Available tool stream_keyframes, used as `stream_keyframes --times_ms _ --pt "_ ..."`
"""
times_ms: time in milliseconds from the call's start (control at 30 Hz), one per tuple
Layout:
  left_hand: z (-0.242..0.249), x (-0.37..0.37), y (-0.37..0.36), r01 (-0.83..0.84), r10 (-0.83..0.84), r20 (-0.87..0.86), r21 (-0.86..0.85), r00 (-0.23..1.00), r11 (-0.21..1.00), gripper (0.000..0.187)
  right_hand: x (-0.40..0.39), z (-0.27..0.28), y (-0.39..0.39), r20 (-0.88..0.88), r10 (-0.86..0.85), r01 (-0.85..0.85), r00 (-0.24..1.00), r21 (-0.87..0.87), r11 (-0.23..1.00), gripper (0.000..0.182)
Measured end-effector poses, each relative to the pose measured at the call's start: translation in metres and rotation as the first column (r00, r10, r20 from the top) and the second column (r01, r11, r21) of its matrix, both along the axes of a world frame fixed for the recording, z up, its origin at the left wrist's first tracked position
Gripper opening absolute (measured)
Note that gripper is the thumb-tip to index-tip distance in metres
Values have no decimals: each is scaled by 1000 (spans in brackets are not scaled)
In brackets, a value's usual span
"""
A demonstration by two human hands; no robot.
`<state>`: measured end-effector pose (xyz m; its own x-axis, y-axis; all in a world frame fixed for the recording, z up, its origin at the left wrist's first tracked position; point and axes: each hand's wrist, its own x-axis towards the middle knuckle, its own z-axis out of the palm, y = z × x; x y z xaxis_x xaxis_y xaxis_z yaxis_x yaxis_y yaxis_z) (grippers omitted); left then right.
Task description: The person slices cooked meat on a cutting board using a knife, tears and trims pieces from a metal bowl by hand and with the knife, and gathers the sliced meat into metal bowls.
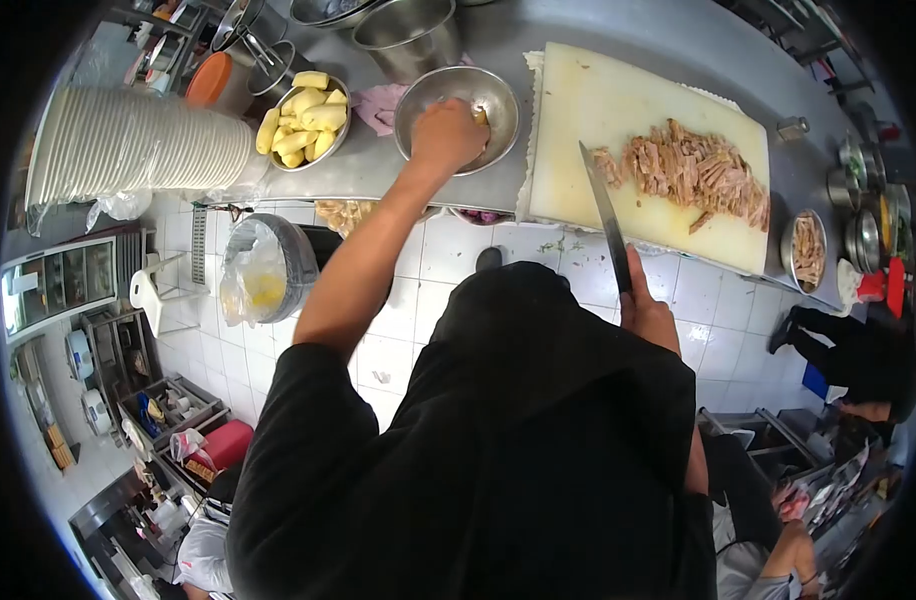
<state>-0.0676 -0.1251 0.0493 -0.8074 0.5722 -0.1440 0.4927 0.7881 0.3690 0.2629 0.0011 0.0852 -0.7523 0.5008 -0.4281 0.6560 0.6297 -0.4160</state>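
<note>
My left hand [451, 135] reaches into a steel bowl [508, 120] on the counter, its fingers bent together. Beside the fingertips shows a small brownish piece [481, 117]; whatever lies between the fingers is hidden. In my right hand [650, 320] is the handle of a long kitchen knife [605, 215], held at the counter's near edge. The blade points up over the left part of a pale cutting board [578, 100]. Sliced cooked meat [693, 170] lies in a heap on the board, with a few bits near the blade.
Left of the bowl stand a bowl of peeled yellow pieces [306, 120] and stacked white containers [138, 145]. A steel pot [408, 40] is behind. A bowl of meat strips [808, 250] sits right of the board. A lined bin [268, 270] stands below; other people are nearby.
</note>
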Motion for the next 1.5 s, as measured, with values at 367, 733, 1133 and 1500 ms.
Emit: stream_keyframes --times_ms 367,733,1133,1500 --pt "-38 -20 2 70 -71 -70 -15 995 997 42 10 -17 5 -65 -108 113 992 82 990 72" --pt "9 -68 -38 -408 -41 749 405 661 818 23 9 -18 6 -118 -99 106 988 55 993 71" --pt "39 -35 -3 -436 -187 696 611 693 661 22 6 -17 7 -118 -116 121 986 30 992 71" --pt "-14 79 80 99 -220 193 493 956 864 27 10 -11 10 -113 -145 144 983 -17 989 72"
